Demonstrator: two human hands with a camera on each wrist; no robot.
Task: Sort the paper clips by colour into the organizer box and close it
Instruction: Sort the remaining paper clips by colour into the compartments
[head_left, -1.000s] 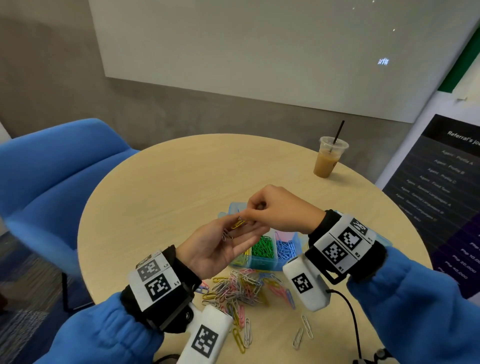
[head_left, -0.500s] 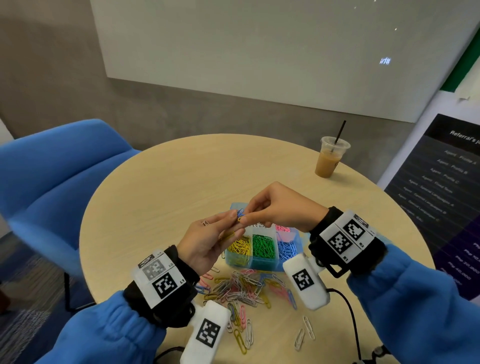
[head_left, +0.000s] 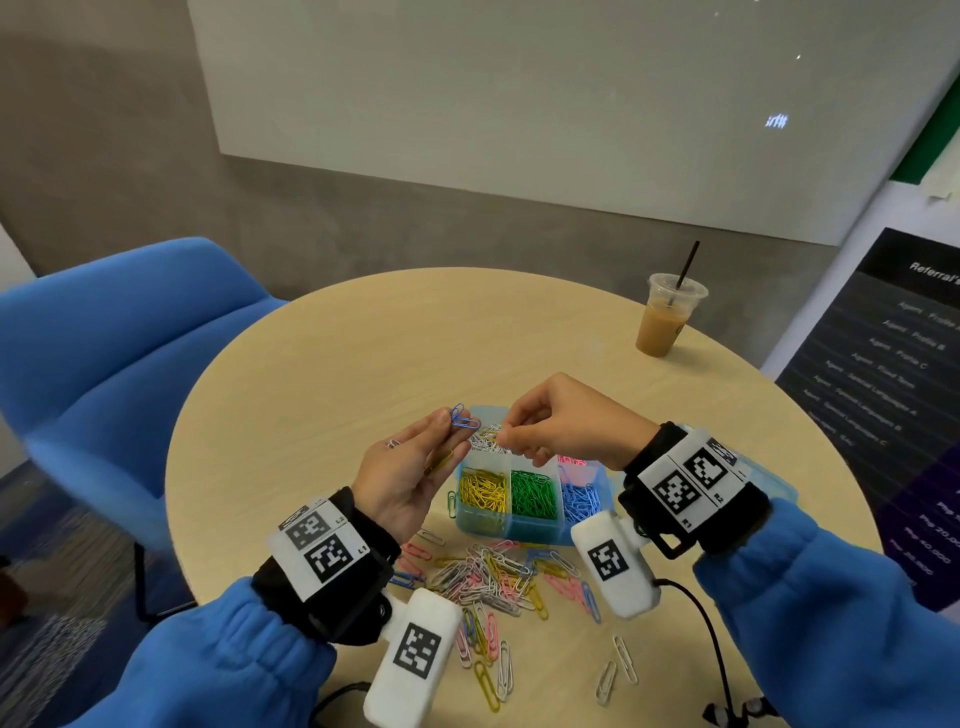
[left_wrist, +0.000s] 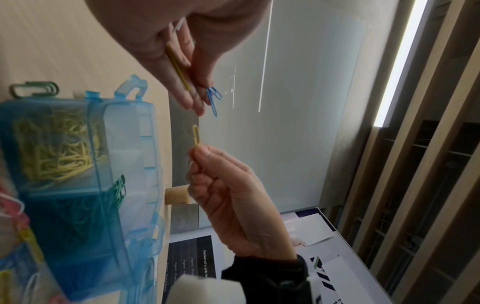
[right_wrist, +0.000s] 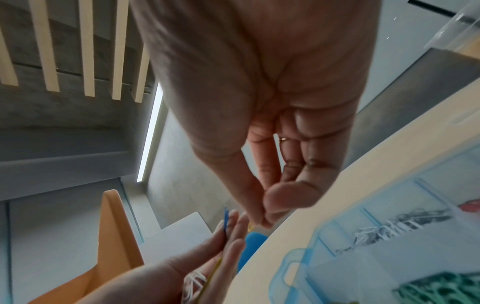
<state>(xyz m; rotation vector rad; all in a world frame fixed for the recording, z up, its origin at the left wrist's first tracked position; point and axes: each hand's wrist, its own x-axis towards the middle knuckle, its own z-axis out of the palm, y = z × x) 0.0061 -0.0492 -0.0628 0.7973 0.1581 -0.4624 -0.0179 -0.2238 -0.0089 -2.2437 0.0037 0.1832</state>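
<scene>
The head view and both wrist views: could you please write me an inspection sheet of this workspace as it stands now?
Surface: round wooden table, pale top.
Job's things: blue organizer box, lid open; yellow, green, blue compartments well filled. Mixed pile of loose paper clips in front of the box.
Clutter: iced coffee cup with straw at the far right edge.
Hands: left hand holds blue clips at its fingertips and a yellow clip between its fingers; right hand pinches one yellow clip.
Cables: black cable from the right wrist camera.
Surroundings: blue chair, whiteboard, dark poster.
</scene>
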